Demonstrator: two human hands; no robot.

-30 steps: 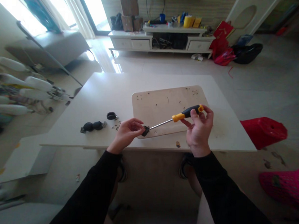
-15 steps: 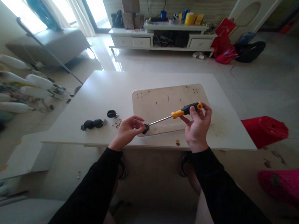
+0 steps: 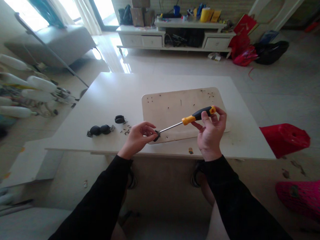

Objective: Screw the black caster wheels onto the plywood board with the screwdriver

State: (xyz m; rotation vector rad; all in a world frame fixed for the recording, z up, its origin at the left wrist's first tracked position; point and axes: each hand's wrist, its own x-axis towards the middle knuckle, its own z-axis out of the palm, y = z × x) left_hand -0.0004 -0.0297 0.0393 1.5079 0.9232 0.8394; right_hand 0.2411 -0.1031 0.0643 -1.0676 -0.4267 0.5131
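Observation:
My right hand [image 3: 211, 135] is closed around the black and yellow handle of a screwdriver [image 3: 195, 117]. Its metal shaft slants down to the left, and the tip meets a small black caster [image 3: 156, 136] at the near left corner of a pale board [image 3: 173, 119]. My left hand [image 3: 139, 136] pinches at that caster with thumb and fingertips; its fingers partly cover it. Small holes dot the board's other corners. Left of my left hand lie several loose screws [image 3: 126, 130], one black caster [image 3: 119, 119] and a pair of casters [image 3: 100, 130].
The board lies on a white table [image 3: 117, 90]; a small sticker [image 3: 191, 150] is near its front edge. A red stool [image 3: 285, 140] and a pink basket [image 3: 304, 202] stand on the floor to the right. A low cabinet [image 3: 136, 40] is along the far wall.
The whole view has shifted slightly. Both hands, the screwdriver and the caster keep nearly the same positions on the board.

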